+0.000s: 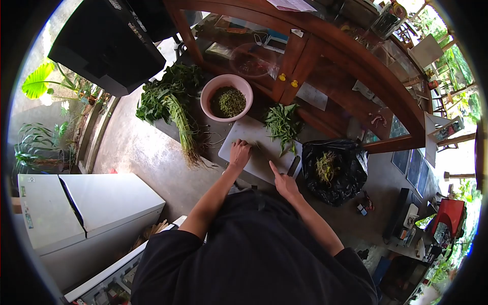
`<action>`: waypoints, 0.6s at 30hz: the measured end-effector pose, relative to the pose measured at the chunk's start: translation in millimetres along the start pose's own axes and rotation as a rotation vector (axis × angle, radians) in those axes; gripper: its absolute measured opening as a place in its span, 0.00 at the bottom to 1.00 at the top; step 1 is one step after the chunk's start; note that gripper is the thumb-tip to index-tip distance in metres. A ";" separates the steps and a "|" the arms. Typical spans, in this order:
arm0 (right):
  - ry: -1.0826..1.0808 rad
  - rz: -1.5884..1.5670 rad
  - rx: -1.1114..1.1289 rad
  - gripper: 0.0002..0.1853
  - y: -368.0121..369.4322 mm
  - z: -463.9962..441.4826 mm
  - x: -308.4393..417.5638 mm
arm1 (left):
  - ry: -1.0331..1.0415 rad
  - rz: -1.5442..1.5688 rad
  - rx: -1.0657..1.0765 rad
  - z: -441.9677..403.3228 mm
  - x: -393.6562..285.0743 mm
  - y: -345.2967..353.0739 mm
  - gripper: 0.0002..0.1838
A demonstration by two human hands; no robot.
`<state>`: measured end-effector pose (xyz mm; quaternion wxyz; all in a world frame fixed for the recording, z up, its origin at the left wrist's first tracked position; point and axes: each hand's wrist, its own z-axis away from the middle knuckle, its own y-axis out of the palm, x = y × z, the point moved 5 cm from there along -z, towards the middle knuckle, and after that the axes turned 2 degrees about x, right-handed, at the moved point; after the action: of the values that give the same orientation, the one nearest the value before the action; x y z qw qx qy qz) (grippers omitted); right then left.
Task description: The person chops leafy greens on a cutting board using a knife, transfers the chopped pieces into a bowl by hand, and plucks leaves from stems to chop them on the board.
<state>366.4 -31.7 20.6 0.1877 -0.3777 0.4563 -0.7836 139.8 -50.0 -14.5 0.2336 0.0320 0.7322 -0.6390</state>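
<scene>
My left hand (240,154) presses down on the white cutting board (231,136) with its fingers curled together. A small bit of green shows at its fingertips; what lies under them is hidden. Over the board's near right part is my right hand (285,185), index finger stretched forward and the other fingers curled. Whatever it grips is too thin or hidden to make out. Leafy green stalks (282,124) lie across the board's far right corner. A pink bowl (205,96) beyond the board contains chopped greens (229,103).
A bundle of leafy greens with roots (180,122) lies left of the board. On the right, a black plastic bag (351,178) contains root trimmings (327,168). A wooden glass-door cabinet (292,61) stands behind. A white refrigerator (107,203) is at the left.
</scene>
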 end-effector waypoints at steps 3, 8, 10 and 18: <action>0.015 -0.001 0.047 0.45 -9.6 1.1 4.7 | -0.006 0.000 0.011 -0.2 0.2 -0.5 0.08; 0.012 -0.009 0.079 0.45 -13.8 4.9 8.0 | -0.038 0.003 0.032 -1.1 -0.3 -1.6 0.09; -0.009 -0.026 0.082 0.44 -12.9 5.2 8.4 | -0.055 0.011 0.028 -0.7 0.5 -1.4 0.09; -0.029 -0.009 0.055 0.44 -2.7 8.7 9.9 | 0.000 0.066 -0.056 3.8 4.3 2.4 0.08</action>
<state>366.8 -41.7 29.6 0.2010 -0.3856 0.4303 -0.7911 137.9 -54.4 -18.6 0.2553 0.0497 0.7482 -0.6103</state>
